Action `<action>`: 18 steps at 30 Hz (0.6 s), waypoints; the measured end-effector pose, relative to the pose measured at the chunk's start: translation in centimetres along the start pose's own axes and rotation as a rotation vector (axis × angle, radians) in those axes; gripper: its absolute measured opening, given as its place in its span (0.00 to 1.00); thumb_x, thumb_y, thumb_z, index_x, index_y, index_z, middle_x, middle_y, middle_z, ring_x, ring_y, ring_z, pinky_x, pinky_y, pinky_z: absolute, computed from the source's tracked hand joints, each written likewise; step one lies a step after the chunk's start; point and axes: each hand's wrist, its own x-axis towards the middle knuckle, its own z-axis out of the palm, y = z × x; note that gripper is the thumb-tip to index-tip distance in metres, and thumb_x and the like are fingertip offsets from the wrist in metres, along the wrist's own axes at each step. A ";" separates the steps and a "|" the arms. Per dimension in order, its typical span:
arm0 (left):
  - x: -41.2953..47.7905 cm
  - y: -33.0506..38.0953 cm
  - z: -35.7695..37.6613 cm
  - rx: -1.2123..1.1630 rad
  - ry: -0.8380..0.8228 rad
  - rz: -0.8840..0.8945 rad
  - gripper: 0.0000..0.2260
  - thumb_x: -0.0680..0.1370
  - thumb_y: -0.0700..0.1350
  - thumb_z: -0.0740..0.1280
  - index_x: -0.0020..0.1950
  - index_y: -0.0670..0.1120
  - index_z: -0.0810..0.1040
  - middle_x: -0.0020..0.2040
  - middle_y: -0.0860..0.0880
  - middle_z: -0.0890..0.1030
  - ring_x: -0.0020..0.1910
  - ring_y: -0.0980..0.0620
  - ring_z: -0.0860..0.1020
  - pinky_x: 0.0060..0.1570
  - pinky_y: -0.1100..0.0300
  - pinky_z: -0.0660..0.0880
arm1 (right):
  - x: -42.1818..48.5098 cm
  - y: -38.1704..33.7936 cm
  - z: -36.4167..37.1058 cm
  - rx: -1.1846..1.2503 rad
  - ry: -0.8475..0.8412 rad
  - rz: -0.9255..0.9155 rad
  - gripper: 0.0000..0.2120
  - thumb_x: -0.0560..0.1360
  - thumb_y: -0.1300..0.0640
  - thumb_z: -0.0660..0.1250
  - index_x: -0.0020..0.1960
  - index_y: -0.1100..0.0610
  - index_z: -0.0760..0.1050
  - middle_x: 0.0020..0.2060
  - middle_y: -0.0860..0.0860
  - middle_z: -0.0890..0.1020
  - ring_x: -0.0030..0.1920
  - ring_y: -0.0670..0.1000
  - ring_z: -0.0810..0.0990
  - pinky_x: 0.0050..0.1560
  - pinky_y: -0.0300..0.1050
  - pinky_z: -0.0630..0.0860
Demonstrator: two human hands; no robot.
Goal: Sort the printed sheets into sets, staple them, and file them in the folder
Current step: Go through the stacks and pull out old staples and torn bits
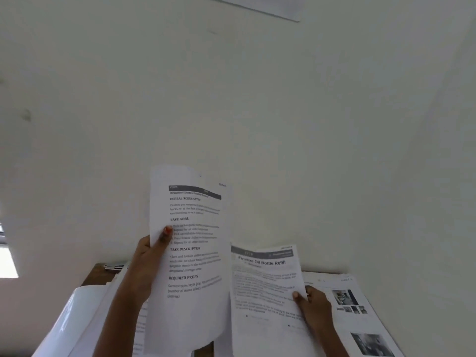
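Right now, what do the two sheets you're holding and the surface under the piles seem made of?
The left-hand sheet and right-hand sheet: thin matte printer paper, curling and bending where gripped. The surface: probably wood or wood-look laminate, brown at the bare corner; too little shows.

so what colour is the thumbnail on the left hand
Orange-red polish on the thumbnail, clearest in the head view.
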 end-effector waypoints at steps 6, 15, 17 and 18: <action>0.1 0.4 -0.7 -0.282 0.036 0.032 0.17 0.74 0.53 0.61 0.55 0.45 0.80 0.50 0.44 0.85 0.44 0.48 0.85 0.37 0.54 0.82 | 0.3 1.0 3.1 -0.119 -0.042 -0.050 0.05 0.74 0.61 0.69 0.49 0.60 0.78 0.46 0.57 0.83 0.48 0.56 0.81 0.37 0.35 0.69; 0.7 -7.0 4.0 -0.298 -0.030 -0.339 0.25 0.73 0.53 0.69 0.66 0.41 0.75 0.59 0.40 0.81 0.55 0.42 0.82 0.46 0.51 0.81 | -0.1 0.9 4.3 -0.096 -0.017 -0.027 0.15 0.74 0.58 0.67 0.58 0.63 0.69 0.43 0.55 0.77 0.46 0.54 0.78 0.43 0.47 0.73; 0.6 -9.1 4.7 -0.193 -0.026 -0.403 0.21 0.73 0.48 0.69 0.63 0.42 0.77 0.56 0.41 0.83 0.52 0.43 0.83 0.43 0.52 0.81 | 0.5 1.9 4.4 -0.130 0.010 -0.028 0.13 0.75 0.54 0.65 0.51 0.63 0.69 0.36 0.49 0.74 0.39 0.52 0.77 0.37 0.43 0.73; 0.7 -10.2 4.7 -0.134 -0.022 -0.440 0.21 0.72 0.47 0.70 0.63 0.42 0.78 0.56 0.41 0.83 0.52 0.43 0.83 0.44 0.51 0.81 | 0.6 2.1 4.3 -0.122 0.019 -0.025 0.11 0.75 0.55 0.65 0.46 0.63 0.70 0.33 0.47 0.72 0.37 0.51 0.76 0.36 0.41 0.70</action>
